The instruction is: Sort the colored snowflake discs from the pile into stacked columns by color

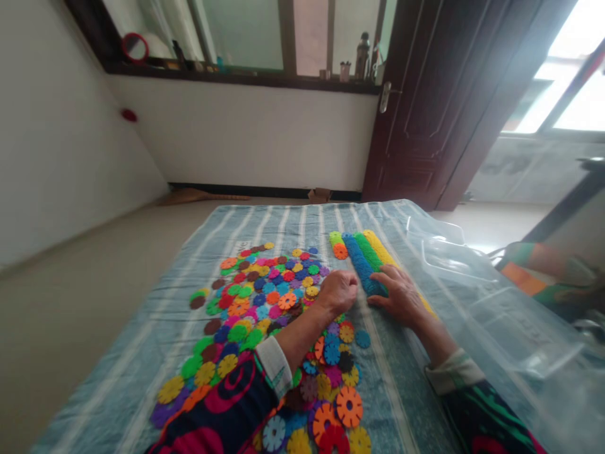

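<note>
Colourful notched plastic discs lie in a wide loose pile [287, 301] on the striped cloth. To the right of it, discs are lined up in overlapping rows: a blue row [358, 258], a green row [368, 251] and a yellow row [378, 248]. A short row begins with lime discs [335, 238] and an orange disc [339, 251]. My left hand [338, 291] is closed at the pile's right edge, and its curled fingers hide whatever is in them. With fingers spread, my right hand [398, 294] rests on the near part of the blue and green rows.
Clear plastic containers [524, 331] stand along the right side of the cloth-covered surface [165, 353]. A single blue disc [362, 339] lies apart from the pile. Beyond are a dark red door [420, 107] and a window ledge [246, 77] holding a flask [362, 57].
</note>
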`<state>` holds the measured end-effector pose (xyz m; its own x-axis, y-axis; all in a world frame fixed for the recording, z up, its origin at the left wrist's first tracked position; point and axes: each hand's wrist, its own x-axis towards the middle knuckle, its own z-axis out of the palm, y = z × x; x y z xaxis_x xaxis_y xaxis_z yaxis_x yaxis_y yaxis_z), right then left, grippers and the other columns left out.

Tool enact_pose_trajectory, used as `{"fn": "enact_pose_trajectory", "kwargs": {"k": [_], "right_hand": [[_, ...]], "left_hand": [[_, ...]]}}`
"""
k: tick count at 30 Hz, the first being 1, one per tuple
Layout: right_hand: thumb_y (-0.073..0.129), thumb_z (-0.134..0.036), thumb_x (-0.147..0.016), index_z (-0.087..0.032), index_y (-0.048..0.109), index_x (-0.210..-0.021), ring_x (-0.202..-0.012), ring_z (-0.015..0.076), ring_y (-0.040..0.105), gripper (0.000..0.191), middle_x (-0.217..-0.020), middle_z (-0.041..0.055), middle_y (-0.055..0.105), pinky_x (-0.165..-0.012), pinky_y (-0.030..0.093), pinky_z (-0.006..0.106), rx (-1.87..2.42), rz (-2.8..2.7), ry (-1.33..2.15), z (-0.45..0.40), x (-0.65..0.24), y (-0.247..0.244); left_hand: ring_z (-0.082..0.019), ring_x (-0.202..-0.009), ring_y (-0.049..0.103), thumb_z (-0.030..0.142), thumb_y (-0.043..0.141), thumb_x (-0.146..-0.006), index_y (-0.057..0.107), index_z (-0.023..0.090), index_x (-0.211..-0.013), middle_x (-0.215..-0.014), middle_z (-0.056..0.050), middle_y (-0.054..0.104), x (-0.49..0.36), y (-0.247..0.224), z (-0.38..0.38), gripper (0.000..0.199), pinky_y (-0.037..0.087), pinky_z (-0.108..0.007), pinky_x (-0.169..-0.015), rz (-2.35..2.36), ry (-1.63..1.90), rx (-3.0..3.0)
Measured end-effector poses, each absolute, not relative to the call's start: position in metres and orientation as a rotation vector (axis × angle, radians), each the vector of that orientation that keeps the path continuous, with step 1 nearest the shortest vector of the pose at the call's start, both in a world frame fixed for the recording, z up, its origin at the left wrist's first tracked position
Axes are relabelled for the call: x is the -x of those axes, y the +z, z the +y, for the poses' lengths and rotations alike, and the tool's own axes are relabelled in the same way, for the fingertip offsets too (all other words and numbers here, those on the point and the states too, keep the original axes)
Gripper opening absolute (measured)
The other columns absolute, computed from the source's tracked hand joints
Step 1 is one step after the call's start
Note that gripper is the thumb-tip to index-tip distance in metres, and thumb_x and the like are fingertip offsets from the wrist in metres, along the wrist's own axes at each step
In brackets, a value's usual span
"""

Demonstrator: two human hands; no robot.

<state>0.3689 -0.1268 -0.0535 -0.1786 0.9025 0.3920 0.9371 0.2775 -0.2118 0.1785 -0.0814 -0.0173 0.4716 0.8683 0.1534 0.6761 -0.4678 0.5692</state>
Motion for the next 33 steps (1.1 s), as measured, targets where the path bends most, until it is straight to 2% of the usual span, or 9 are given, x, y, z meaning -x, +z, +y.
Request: {"fn": "enact_pose_trajectory", "kwargs": {"k": [5,8,15,18,22,26,33], "right_hand": [[0.063,-0.048,-0.08,-0.027,0.068,-0.114,-0.121,0.0339,0.051,0.04,-0.125,0.0117,0.058,-0.099,0.043,0.052,1.626,-2.108,-0.187,-0.124,-0.383,-0.075],[0.06,-0.054,-0.081,-0.027,0.069,-0.115,-0.12,0.0346,0.052,0.044,-0.125,0.0127,0.059,-0.098,0.045,0.051,1.618,-2.138,-0.222,-0.121,-0.39,-0.085],[0.052,-0.057,-0.084,-0.026,0.07,-0.118,-0.124,0.0377,0.049,0.05,-0.127,0.0154,0.059,-0.099,0.044,0.053,1.662,-2.207,-0.363,-0.124,-0.393,-0.089],[0.05,-0.057,-0.084,-0.027,0.069,-0.12,-0.124,0.0382,0.05,0.05,-0.128,0.0149,0.06,-0.098,0.045,0.053,1.675,-2.245,-0.395,-0.124,-0.392,-0.088],[0.049,-0.057,-0.085,-0.029,0.067,-0.123,-0.126,0.0381,0.049,0.05,-0.129,0.0144,0.06,-0.099,0.045,0.053,1.672,-2.278,-0.418,-0.124,-0.395,-0.089],[0.048,-0.059,-0.085,-0.03,0.066,-0.124,-0.127,0.0384,0.049,0.052,-0.132,0.0149,0.058,-0.099,0.046,0.053,1.641,-2.302,-0.41,-0.123,-0.403,-0.094],[0.046,-0.062,-0.085,-0.028,0.065,-0.126,-0.126,0.0398,0.05,0.057,-0.131,0.0144,0.06,-0.097,0.047,0.055,1.624,-2.296,-0.365,-0.124,-0.408,-0.101]], "left_hand": [[-0.018,-0.074,0.063,0.014,0.056,-0.075,0.071,0.02,-0.067,-0.072,-0.004,0.072,-0.141,-0.013,-0.115,0.019,0.045,-0.029,-0.081,1.311,0.587,-2.359],[-0.018,-0.074,0.06,0.013,0.054,-0.078,0.066,0.02,-0.062,-0.068,-0.004,0.069,-0.101,-0.009,-0.129,0.021,0.045,-0.03,-0.082,1.323,0.623,-2.472],[-0.017,-0.079,0.061,0.016,0.055,-0.079,0.069,0.021,-0.068,-0.074,-0.002,0.07,0.026,0.009,-0.141,0.019,0.046,-0.029,-0.083,1.846,0.65,-2.328],[-0.02,-0.086,0.063,0.018,0.056,-0.079,0.07,0.021,-0.072,-0.078,-0.003,0.071,0.058,0.005,-0.152,0.016,0.048,-0.031,-0.083,2.016,0.6,-2.254],[-0.02,-0.09,0.063,0.017,0.055,-0.081,0.068,0.02,-0.075,-0.087,-0.004,0.072,0.063,-0.008,-0.162,0.015,0.048,-0.033,-0.09,1.928,0.603,-2.344],[-0.022,-0.1,0.062,0.019,0.056,-0.084,0.07,0.017,-0.088,-0.099,-0.009,0.072,0.046,-0.016,-0.155,0.014,0.047,-0.037,-0.096,1.85,0.693,-2.447],[-0.03,-0.125,0.052,0.037,0.059,-0.089,0.068,0.02,-0.108,-0.128,-0.012,0.063,0.008,-0.021,-0.164,0.028,0.041,-0.05,-0.105,1.805,0.378,-2.507]]}}
